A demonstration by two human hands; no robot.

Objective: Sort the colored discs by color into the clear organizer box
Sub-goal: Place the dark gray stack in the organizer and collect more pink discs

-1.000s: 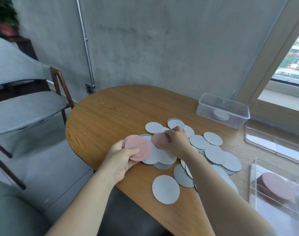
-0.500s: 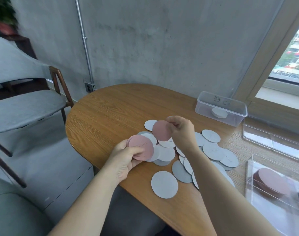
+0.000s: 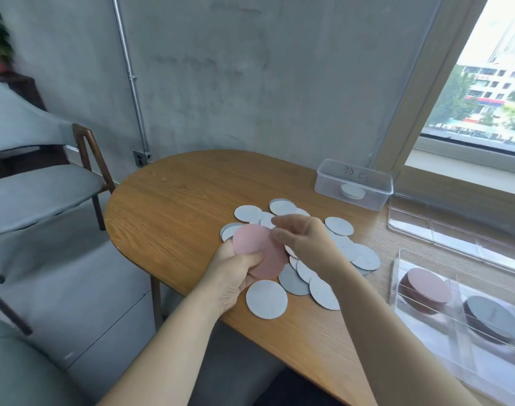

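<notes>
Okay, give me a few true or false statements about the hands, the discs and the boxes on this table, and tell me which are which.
1. The left hand grips pink discs. True.
2. Most of the loose discs on the table are pink. False: they are pale grey.
3. The organizer box has a pink stack and a grey stack in separate compartments. True.
4. The small clear tub by the wall is empty. False: a white round stack lies in it.
5. The right hand is inside the organizer box. False: it hovers over the loose discs.
</notes>
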